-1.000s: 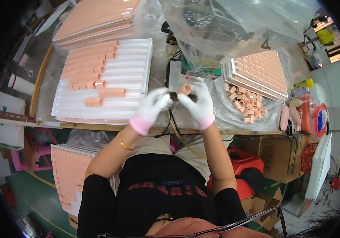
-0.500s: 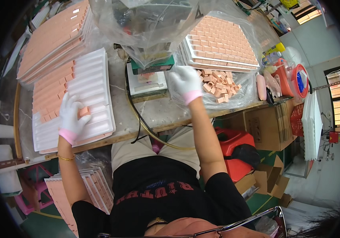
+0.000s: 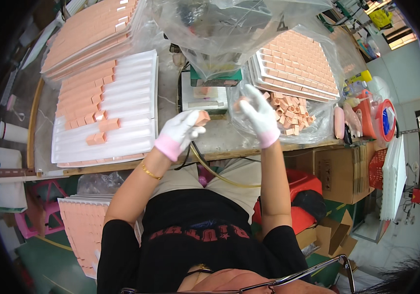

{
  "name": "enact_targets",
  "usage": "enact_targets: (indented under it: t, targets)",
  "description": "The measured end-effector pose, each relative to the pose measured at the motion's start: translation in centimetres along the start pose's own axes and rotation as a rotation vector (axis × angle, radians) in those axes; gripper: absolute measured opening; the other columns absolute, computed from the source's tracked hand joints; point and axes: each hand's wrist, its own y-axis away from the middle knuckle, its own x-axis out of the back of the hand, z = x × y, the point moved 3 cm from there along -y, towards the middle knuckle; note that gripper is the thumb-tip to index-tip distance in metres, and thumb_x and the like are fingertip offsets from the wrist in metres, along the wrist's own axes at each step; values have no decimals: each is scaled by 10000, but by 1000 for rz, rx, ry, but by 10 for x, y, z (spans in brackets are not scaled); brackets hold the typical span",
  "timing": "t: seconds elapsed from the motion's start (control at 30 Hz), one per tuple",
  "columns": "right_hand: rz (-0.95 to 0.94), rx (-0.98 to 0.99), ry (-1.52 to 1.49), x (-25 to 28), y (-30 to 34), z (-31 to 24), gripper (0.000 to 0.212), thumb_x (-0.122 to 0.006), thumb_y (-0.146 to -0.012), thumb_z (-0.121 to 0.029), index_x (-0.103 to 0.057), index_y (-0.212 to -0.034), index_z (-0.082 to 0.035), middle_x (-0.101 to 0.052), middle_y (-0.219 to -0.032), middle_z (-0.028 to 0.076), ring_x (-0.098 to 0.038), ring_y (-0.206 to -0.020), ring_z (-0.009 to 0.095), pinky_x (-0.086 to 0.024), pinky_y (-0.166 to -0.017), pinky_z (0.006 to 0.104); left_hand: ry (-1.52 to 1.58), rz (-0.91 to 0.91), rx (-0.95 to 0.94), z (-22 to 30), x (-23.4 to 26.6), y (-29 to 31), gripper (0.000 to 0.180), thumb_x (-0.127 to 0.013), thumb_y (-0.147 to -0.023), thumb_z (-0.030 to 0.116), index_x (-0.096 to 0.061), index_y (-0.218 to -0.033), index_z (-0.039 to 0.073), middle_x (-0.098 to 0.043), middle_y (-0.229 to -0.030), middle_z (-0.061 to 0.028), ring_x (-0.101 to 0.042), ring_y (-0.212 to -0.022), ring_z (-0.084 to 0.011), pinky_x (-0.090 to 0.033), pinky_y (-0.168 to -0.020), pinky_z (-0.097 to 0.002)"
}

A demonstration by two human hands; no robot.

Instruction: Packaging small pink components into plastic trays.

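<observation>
My left hand (image 3: 179,131), in a white glove with a pink cuff, pinches a small peach-pink square cap (image 3: 202,118) in front of the white-topped press base (image 3: 204,99). My right hand (image 3: 260,115), gloved alike, is just right of that base; a pink cap (image 3: 241,103), partly hidden and blurred, sits between its thumb and fingers. Beside it a heap of loose caps (image 3: 291,113), some showing round holes, lies on clear plastic. To my left, rows of caps (image 3: 80,100) fill part of a white grooved tray (image 3: 134,108); a few lie apart at its near side.
Clear plastic sheeting (image 3: 229,36) drapes over the machine above a green block (image 3: 215,78). Stacked trays full of caps (image 3: 295,66) stand at the back right, others (image 3: 89,39) at the back left. A hose (image 3: 205,169) hangs over the table's wooden edge. A red basin (image 3: 384,117) stands far right.
My left hand has left the tray and come right toward the press base, now with a cap in its fingers. The right hand has lifted off the heap's edge. The whole view has shifted slightly.
</observation>
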Motion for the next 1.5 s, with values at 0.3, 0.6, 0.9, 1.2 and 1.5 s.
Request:
enact_targets:
  t: [0.3, 0.6, 0.9, 1.2, 1.5]
  targets:
    - [-227, 507, 475, -39, 21, -1, 392, -714, -788, -111, -612, -1152, -9, -604, -1088, 119, -581, -1021, 211, -441, -920, 311, 177, -180, 65, -22, -7, -10, 395, -587, -931, 292, -532, -1192, 0, -618, -1010, -53, -592, -745, -133, -435, -571, -198]
    - [0, 524, 600, -51, -9, 18, 343, -776, -697, -218, -675, -955, -16, -574, -1057, 146, -550, -1022, 268, -463, -858, 362, -1033, 228, -480, 44, -13, 47, 518, -668, -822, 141, -466, -1269, -27, -569, -1124, -152, -600, -894, -206, -488, -814, -328]
    - [128, 234, 836, -63, -69, 15, 343, -806, -636, -268, -669, -844, -33, -648, -968, 150, -615, -929, 311, -485, -869, 380, -2239, 512, -345, 132, 87, 93, 425, -708, -688, 136, -582, -1087, 60, -505, -1254, -184, -379, -1242, -443, -351, -1012, -495]
    - [380, 44, 1387, 55, -59, 21, 265, -539, -843, -331, -669, -871, -102, -654, -942, 128, -632, -896, 300, -499, -794, 430, -1662, 510, -740, 133, 88, 87, 359, -738, -696, 63, -540, -993, 34, -557, -1156, -170, -533, -1097, -329, -427, -925, -404]
    - [335, -8, 1429, 44, -56, 30, 302, -605, -824, -244, -603, -1070, -69, -650, -973, 152, -629, -960, 300, -502, -818, 400, -324, 146, -212, 25, -2, 18, 316, -566, -943, 253, -550, -1140, 6, -616, -983, -59, -594, -740, -96, -436, -597, -184]
